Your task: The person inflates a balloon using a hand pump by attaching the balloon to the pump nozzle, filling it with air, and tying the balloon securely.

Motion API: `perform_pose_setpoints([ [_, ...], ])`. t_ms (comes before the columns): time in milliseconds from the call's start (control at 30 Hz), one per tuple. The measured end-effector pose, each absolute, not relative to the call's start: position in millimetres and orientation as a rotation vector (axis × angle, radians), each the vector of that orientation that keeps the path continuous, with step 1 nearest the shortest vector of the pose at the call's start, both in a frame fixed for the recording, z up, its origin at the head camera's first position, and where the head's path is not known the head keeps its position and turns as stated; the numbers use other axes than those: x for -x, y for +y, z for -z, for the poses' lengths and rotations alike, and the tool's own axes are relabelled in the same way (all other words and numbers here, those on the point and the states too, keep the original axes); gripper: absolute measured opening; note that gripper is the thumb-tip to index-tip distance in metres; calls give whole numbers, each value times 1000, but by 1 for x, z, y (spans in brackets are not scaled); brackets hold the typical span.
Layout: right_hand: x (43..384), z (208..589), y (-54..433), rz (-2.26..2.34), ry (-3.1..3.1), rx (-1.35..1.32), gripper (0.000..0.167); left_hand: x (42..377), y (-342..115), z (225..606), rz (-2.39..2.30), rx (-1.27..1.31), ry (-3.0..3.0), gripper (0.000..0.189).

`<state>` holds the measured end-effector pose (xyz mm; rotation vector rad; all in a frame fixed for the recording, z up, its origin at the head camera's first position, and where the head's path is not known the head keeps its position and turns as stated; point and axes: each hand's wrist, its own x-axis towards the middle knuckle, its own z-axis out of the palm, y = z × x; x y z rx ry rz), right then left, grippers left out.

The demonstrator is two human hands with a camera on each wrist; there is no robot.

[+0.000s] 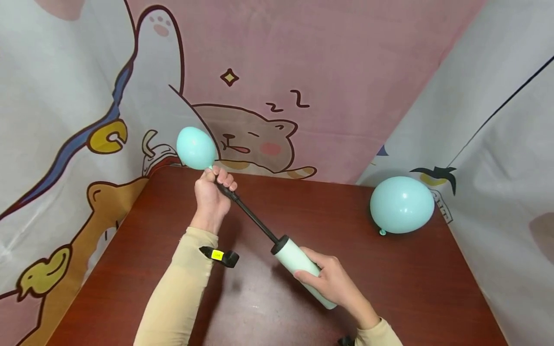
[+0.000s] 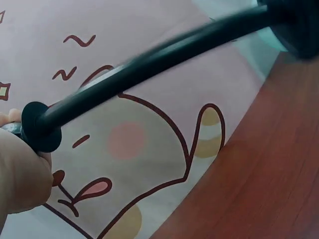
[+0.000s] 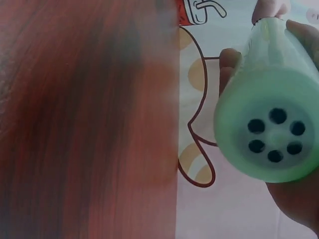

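My left hand (image 1: 212, 194) grips the black nozzle end of a hand balloon pump, and its fingers pinch the neck of a small, partly inflated light-blue balloon (image 1: 195, 148). The balloon stands up past the fingertips. My right hand (image 1: 331, 278) is wrapped round the pump's pale green barrel (image 1: 298, 262). Between the hands the pump's black rod (image 1: 257, 221) is drawn out in a slanting line, also seen as a thick dark shaft (image 2: 159, 64) in the left wrist view. The right wrist view shows the barrel's round end (image 3: 269, 134) with several dark holes.
A larger, tied light-blue balloon (image 1: 401, 205) rests at the right rear of the reddish-brown wooden table (image 1: 255, 307). A cartoon-printed cloth (image 1: 346, 96) hangs behind the table and along its sides. A black strap (image 1: 219, 256) with a yellow label is round the left sleeve.
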<state>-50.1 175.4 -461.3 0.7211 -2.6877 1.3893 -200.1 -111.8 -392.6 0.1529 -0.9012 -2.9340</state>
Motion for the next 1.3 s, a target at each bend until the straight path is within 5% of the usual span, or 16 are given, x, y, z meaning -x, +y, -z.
perform_pose_setpoints([
  [567, 69, 455, 143, -1362, -2688, -497, 38, 163, -37, 430, 3034, -109, -1027, 36],
  [1300, 43, 463, 181, -1401, -2684, -685, 40, 198, -103, 402, 3011, -149, -842, 48],
])
